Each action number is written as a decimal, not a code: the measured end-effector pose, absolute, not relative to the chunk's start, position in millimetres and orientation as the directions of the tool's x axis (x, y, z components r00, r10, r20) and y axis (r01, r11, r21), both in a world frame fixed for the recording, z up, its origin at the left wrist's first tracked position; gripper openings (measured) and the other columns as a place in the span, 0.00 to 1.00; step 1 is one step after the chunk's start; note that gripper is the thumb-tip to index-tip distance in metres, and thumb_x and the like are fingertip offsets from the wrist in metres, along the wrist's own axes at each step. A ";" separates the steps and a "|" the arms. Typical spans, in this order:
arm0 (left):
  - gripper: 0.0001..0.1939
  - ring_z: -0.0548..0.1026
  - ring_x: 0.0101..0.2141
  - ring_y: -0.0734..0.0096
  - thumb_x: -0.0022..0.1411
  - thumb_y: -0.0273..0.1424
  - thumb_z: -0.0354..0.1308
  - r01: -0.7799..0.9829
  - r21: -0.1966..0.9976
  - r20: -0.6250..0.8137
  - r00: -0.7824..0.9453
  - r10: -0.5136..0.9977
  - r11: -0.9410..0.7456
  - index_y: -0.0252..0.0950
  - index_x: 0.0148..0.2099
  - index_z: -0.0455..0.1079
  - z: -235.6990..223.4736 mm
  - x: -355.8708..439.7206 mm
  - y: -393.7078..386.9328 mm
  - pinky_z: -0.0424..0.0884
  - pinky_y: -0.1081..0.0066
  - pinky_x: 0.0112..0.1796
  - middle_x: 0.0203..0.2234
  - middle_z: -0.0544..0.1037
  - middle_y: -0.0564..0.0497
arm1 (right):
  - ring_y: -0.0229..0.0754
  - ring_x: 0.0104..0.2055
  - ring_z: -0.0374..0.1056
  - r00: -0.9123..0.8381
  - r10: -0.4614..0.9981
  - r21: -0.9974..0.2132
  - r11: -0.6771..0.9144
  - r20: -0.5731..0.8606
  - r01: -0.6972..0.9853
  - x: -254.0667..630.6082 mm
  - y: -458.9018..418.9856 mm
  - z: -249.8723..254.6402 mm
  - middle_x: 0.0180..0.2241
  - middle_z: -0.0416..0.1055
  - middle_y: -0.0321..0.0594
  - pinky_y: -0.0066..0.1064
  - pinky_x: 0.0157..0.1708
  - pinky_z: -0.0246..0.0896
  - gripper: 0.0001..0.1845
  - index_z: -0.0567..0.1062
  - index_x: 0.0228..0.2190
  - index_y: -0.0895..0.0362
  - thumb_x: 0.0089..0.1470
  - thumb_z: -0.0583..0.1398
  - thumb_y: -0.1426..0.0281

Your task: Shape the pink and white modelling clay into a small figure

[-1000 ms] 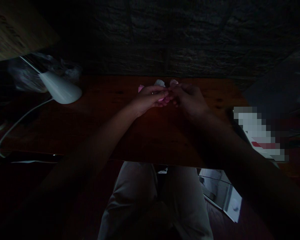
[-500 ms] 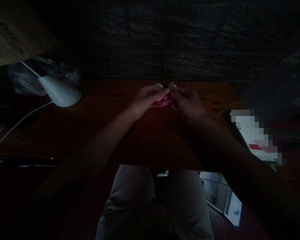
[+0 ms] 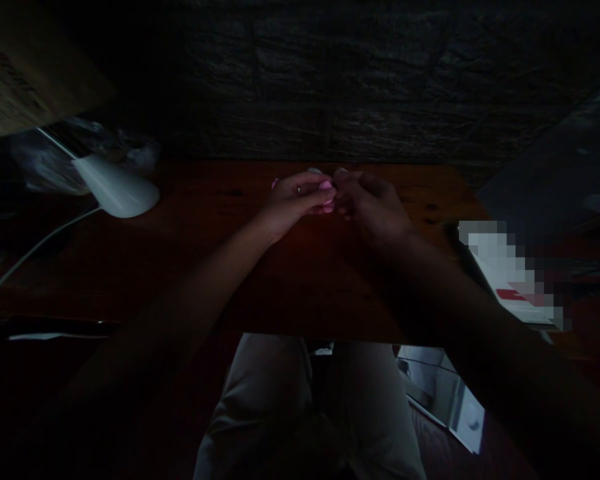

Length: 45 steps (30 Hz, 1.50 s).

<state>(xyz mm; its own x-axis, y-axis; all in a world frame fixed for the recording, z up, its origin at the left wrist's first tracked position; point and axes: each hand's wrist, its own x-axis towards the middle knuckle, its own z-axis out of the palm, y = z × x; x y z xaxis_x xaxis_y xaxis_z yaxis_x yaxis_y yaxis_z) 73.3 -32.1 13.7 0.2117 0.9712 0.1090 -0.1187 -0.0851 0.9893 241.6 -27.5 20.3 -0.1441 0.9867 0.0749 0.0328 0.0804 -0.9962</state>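
Observation:
My left hand (image 3: 297, 203) is closed, its thumb and fingers pinching a small bright pink piece (image 3: 326, 187); I cannot tell what it is made of. Close beside it, my right hand (image 3: 373, 200) has its fingers bent together near the pink piece. Whatever those fingertips hold, if anything, is hidden in the dim light. Behind the left hand a pale, small thing (image 3: 315, 171) shows in part. Another bit of pink (image 3: 275, 181) peeks out at the left hand's far side. Both hands are over the far part of the brown wooden table (image 3: 300, 287).
A white lamp base (image 3: 123, 187) with a cable stands at the left, crumpled clear plastic (image 3: 50, 160) behind it. A cardboard box (image 3: 35, 73) juts in above. White printed material (image 3: 510, 280) lies at the right edge. The dark wall (image 3: 290, 87) rises behind the table.
The pink piece in my left hand shows more fully between thumb and fingers. My right fingertips have drawn slightly apart from the left hand. A pink bit now shows left of my left hand.

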 end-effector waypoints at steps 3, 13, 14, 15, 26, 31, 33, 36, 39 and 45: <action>0.16 0.81 0.40 0.68 0.55 0.33 0.73 -0.068 0.987 0.157 0.154 0.975 -0.149 0.35 0.44 0.75 13.6 71.3 -30.4 0.75 0.66 0.44 0.38 0.82 0.50 | 0.39 0.32 0.75 -0.190 0.981 -0.999 0.029 0.032 -0.020 241.1 -29.2 21.8 0.29 0.76 0.37 0.28 0.30 0.67 0.18 0.75 0.36 0.52 0.59 0.67 0.51; 0.16 0.79 0.48 0.62 0.54 0.36 0.73 -0.011 0.961 0.276 0.146 0.950 -0.278 0.35 0.42 0.76 16.9 74.6 -32.6 0.73 0.63 0.51 0.41 0.83 0.49 | 0.41 0.31 0.77 -0.303 0.950 -0.986 -0.116 -0.076 -0.116 240.5 -30.4 23.7 0.29 0.80 0.38 0.31 0.32 0.70 0.24 0.78 0.37 0.52 0.53 0.68 0.45; 0.16 0.79 0.48 0.62 0.54 0.36 0.73 -0.019 0.960 0.280 0.150 0.948 -0.281 0.35 0.42 0.77 17.3 74.6 -33.4 0.73 0.62 0.51 0.42 0.83 0.48 | 0.41 0.31 0.78 -0.310 0.947 -0.983 -0.135 -0.089 -0.128 241.0 -29.9 23.8 0.29 0.80 0.39 0.31 0.32 0.70 0.23 0.78 0.36 0.52 0.53 0.69 0.45; 0.15 0.80 0.48 0.62 0.55 0.37 0.73 -0.024 0.958 0.285 0.152 0.946 -0.284 0.36 0.42 0.77 17.6 74.3 -33.9 0.73 0.62 0.51 0.42 0.83 0.48 | 0.41 0.32 0.78 -0.320 0.941 -0.977 -0.157 -0.105 -0.142 241.4 -29.6 24.1 0.30 0.81 0.39 0.31 0.32 0.70 0.22 0.79 0.35 0.52 0.54 0.69 0.46; 0.18 0.78 0.36 0.70 0.61 0.48 0.65 0.054 0.925 0.356 0.219 0.909 -0.375 0.37 0.37 0.79 18.5 71.6 -33.5 0.73 0.70 0.40 0.33 0.81 0.50 | 0.36 0.31 0.74 -0.428 0.888 -0.931 -0.287 -0.170 -0.226 242.7 -31.3 27.5 0.30 0.80 0.34 0.28 0.30 0.65 0.16 0.79 0.32 0.51 0.50 0.73 0.54; 0.22 0.76 0.32 0.71 0.64 0.51 0.61 0.073 0.934 0.325 0.238 0.915 -0.351 0.36 0.35 0.80 17.3 66.9 -30.1 0.72 0.70 0.36 0.29 0.80 0.50 | 0.35 0.30 0.72 -0.447 0.878 -0.919 -0.304 -0.169 -0.250 243.6 -30.8 27.3 0.31 0.80 0.35 0.26 0.29 0.63 0.17 0.80 0.33 0.51 0.48 0.74 0.53; 0.21 0.77 0.33 0.71 0.63 0.50 0.62 0.054 0.939 0.316 0.261 0.912 -0.340 0.36 0.36 0.80 17.9 65.1 -29.5 0.73 0.70 0.37 0.29 0.80 0.50 | 0.35 0.30 0.72 -0.446 0.877 -0.915 -0.313 -0.176 -0.255 243.7 -31.2 28.4 0.31 0.81 0.35 0.26 0.29 0.64 0.17 0.80 0.33 0.51 0.48 0.74 0.54; 0.17 0.78 0.35 0.70 0.62 0.47 0.65 0.019 0.952 0.290 0.266 0.919 -0.305 0.37 0.39 0.81 19.8 63.6 -30.1 0.74 0.69 0.40 0.31 0.80 0.50 | 0.36 0.30 0.72 -0.455 0.870 -0.900 -0.338 -0.188 -0.276 244.1 -31.5 29.5 0.32 0.81 0.36 0.27 0.29 0.64 0.15 0.80 0.33 0.51 0.48 0.74 0.57; 0.16 0.79 0.37 0.69 0.60 0.44 0.68 -0.028 0.955 0.289 0.292 0.912 -0.294 0.37 0.42 0.81 21.1 63.4 -31.2 0.74 0.68 0.42 0.34 0.81 0.49 | 0.36 0.30 0.72 -0.465 0.865 -0.885 -0.356 -0.190 -0.300 244.5 -31.4 30.0 0.32 0.80 0.35 0.26 0.29 0.64 0.16 0.80 0.33 0.51 0.46 0.75 0.58; 0.17 0.80 0.40 0.67 0.56 0.43 0.71 -0.088 0.966 0.260 0.346 0.901 -0.244 0.36 0.42 0.81 21.4 63.3 -31.4 0.75 0.65 0.46 0.38 0.82 0.48 | 0.34 0.28 0.69 -0.444 0.868 -0.865 -0.386 -0.222 -0.321 242.6 -33.0 30.6 0.28 0.76 0.32 0.25 0.28 0.63 0.19 0.78 0.31 0.52 0.43 0.77 0.57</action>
<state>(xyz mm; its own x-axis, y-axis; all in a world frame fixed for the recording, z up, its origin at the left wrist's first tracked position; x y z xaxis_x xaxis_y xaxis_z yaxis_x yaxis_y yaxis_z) 63.3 -31.4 21.4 0.3465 0.9014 0.2596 -0.0878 -0.2443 0.9657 242.6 -33.0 30.6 -0.4443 0.8679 -0.2223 -0.3214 -0.3860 -0.8647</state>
